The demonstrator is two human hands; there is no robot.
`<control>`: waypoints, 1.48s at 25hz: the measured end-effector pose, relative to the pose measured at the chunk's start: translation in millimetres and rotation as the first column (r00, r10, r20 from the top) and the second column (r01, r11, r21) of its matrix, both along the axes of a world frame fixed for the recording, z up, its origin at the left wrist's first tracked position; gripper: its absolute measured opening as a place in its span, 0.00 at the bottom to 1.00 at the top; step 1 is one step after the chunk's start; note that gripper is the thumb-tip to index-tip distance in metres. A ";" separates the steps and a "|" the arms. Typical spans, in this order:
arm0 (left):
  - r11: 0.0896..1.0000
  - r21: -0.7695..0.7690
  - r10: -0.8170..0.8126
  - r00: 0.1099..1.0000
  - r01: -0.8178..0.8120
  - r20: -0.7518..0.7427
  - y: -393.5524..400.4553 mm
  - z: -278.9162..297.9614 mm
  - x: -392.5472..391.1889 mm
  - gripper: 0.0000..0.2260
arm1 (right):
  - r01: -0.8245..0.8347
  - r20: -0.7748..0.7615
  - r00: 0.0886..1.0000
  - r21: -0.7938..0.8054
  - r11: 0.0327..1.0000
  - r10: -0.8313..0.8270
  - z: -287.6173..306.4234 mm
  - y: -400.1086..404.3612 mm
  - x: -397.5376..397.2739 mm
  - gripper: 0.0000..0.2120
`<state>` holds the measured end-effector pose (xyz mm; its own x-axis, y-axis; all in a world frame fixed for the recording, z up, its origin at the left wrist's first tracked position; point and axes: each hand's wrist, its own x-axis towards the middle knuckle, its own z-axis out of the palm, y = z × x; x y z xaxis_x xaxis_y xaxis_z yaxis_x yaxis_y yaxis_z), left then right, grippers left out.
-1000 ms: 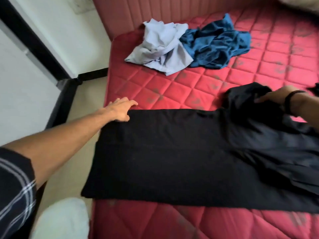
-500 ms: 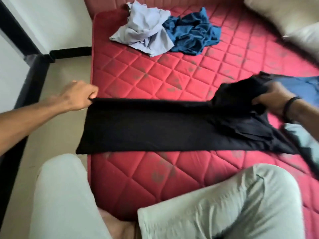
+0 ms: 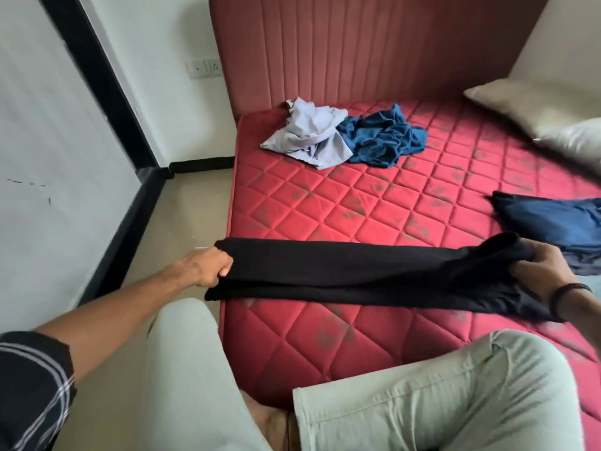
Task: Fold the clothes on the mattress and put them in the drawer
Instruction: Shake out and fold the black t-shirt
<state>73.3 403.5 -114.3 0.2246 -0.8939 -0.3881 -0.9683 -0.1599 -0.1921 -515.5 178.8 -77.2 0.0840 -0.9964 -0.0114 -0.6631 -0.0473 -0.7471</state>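
A black garment (image 3: 364, 271), folded into a long narrow strip, stretches across the near part of the red quilted mattress (image 3: 325, 206). My left hand (image 3: 205, 266) grips its left end at the mattress edge. My right hand (image 3: 540, 271) grips the bunched right end. A crumpled pale lilac garment (image 3: 305, 138) and a crumpled blue garment (image 3: 383, 138) lie together near the headboard. Dark blue clothing (image 3: 559, 219) lies at the right edge. No drawer is in view.
A red padded headboard (image 3: 357, 47) stands behind the mattress. Two pillows (image 3: 546, 109) lie at the back right. Beige floor (image 3: 182, 216) runs between the mattress and the white wall on the left. My knees in pale trousers (image 3: 422, 395) fill the foreground.
Both hands took hold of the black garment's ends and folded its far edge toward me, so it went from a wide rectangle to a narrow strip. The view tilted up.
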 end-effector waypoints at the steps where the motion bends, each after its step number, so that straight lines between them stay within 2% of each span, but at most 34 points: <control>1: 0.996 0.086 0.035 0.997 -0.030 -0.063 -0.5 2.6 -1.0 0.11 | 0.029 0.024 0.999 -0.001 1.000 -0.029 4.2 4.0 -0.5 0.21; 4: 0.965 0.221 0.176 0.972 -0.139 -0.157 -4.8 8.1 -1.7 0.17 | 0.056 0.011 0.998 -0.022 0.998 -0.056 7.5 16.6 4.5 0.19; 6: 0.981 0.134 0.163 0.971 -0.141 -0.177 -13.2 12.4 -17.6 0.23 | 0.034 0.008 0.999 -0.010 0.999 -0.034 -0.7 20.1 5.0 0.18; 8: 0.997 -0.037 0.058 0.946 -0.074 -0.318 -33.0 11.2 -56.8 0.23 | -0.005 0.032 0.999 0.012 1.000 0.004 -15.2 18.6 1.7 0.14; 9: 0.992 -0.121 -0.007 0.909 -0.048 -0.418 -43.9 12.3 -85.1 0.22 | -0.026 0.025 0.999 0.023 0.999 0.026 -21.7 17.7 1.5 0.10; 11: 0.960 -0.279 -0.166 0.801 -0.001 -0.575 -71.4 9.5 -157.1 0.26 | -0.070 0.005 0.998 0.034 0.997 0.070 -28.5 15.3 -6.7 0.10; 14: 0.902 -0.426 -0.365 0.666 0.078 -0.651 -108.2 -11.7 -264.4 0.40 | -0.151 -0.016 0.988 0.021 0.988 0.151 -25.1 20.6 -8.4 0.05; 16: 0.884 -0.452 -0.411 0.665 0.123 -0.624 -128.9 -30.3 -329.3 0.46 | -0.171 -0.019 0.985 -0.025 0.985 0.171 -26.8 19.1 -12.2 0.07; 18: 0.864 -0.483 -0.441 0.673 0.139 -0.594 -146.1 -43.4 -372.3 0.40 | -0.128 0.006 0.992 -0.056 0.990 0.129 -35.5 9.0 -16.0 0.15; 19: 0.866 -0.493 -0.426 0.640 0.084 -0.639 -156.0 -46.9 -383.4 0.33 | -0.081 0.001 0.997 -0.062 0.995 0.081 -40.7 2.8 -16.2 0.18; 20: 0.884 -0.466 -0.359 0.581 -0.039 -0.730 -169.9 -53.1 -388.5 0.27 | -0.030 -0.014 0.999 -0.061 0.998 0.029 -47.5 -4.4 -17.1 0.20; 21: 0.896 -0.393 -0.243 0.514 -0.206 -0.823 -184.9 -56.5 -388.5 0.22 | 0.035 -0.043 0.998 -0.037 0.999 -0.037 -54.5 -10.9 -16.7 0.21; 23: 0.851 -0.169 0.030 0.367 -0.497 -0.930 -210.8 -60.3 -373.8 0.17 | 0.154 -0.111 0.983 0.047 0.987 -0.148 -69.8 -22.0 -15.7 0.21; 25: 0.806 0.025 0.180 0.204 -0.591 -0.962 -224.5 -64.8 -361.3 0.08 | 0.229 -0.242 0.949 0.087 0.970 -0.202 -81.2 -29.2 -10.7 0.19; 26: 0.803 0.050 0.194 0.181 -0.594 -0.964 -227.0 -65.5 -358.4 0.05 | 0.249 -0.308 0.927 0.082 0.965 -0.213 -83.7 -30.6 -4.7 0.18; 28: 0.795 -0.024 0.137 0.219 -0.606 -0.966 -231.2 -66.9 -356.4 0.07 | 0.256 -0.398 0.888 0.010 0.967 -0.231 -81.0 -31.0 8.0 0.17; 30: 0.790 -0.170 0.051 0.340 -0.588 -0.939 -230.2 -66.0 -355.8 0.11 | 0.260 -0.414 0.861 -0.140 0.956 -0.295 -74.6 -30.6 16.2 0.22; 31: 0.796 -0.234 0.021 0.411 -0.559 -0.911 -229.4 -65.6 -356.6 0.12 | 0.280 -0.381 0.862 -0.194 0.940 -0.335 -74.2 -33.5 15.4 0.25; 33: 0.817 -0.336 -0.024 0.555 -0.469 -0.832 -225.0 -66.3 -357.3 0.15 | 0.370 -0.276 0.877 -0.132 0.920 -0.392 -75.8 -47.0 5.5 0.28; 35: 0.812 -0.416 -0.082 0.625 -0.410 -0.776 -221.6 -68.4 -358.5 0.14 | 0.387 -0.119 0.914 -0.026 0.922 -0.388 -73.4 -64.8 -5.5 0.24; 37: 0.773 -0.476 -0.134 0.625 -0.419 -0.769 -223.7 -68.6 -358.5 0.11 | 0.348 -0.045 0.934 -0.101 0.932 -0.353 -61.1 -78.1 -5.8 0.13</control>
<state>-285.2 179.7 -182.9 0.2594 -0.9619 0.0867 -0.6649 -0.1127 0.7384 -521.3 100.7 -138.3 -0.2688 -0.9594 0.0855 -0.6937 0.1312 -0.7082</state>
